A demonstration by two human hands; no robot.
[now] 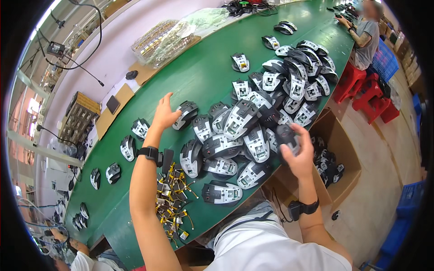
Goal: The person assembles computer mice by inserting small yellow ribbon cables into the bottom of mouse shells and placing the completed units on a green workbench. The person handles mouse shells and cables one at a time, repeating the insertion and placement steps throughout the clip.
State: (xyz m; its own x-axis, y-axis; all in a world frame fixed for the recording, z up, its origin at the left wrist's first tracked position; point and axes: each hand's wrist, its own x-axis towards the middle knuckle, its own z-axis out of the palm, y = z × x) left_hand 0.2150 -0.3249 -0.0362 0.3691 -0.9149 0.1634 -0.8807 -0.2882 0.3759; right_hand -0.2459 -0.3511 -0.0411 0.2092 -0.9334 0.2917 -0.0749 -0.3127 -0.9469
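My left hand point(165, 114) is stretched out over the green bench, fingers apart, with nothing in it. Just to its right lies a black-and-grey computer mouse shell point(186, 114). In my right hand point(300, 156) is a dark computer mouse point(287, 138), gripped between thumb and fingers and slightly blurred, at the bench's near edge. Between my hands spreads a heap of similar mouse shells point(242, 119), many underside up with open grey bottoms. Small batteries with yellow wrap and wires point(174, 203) lie in a pile beside my left forearm.
A cardboard box point(346, 158) holding more mice stands below the bench on my right. Loose mice point(127, 148) sit along the bench at left. A plastic-wrapped tray stack point(162, 43) is at the back. Another person point(365, 38) works at far right near red stools point(373, 97).
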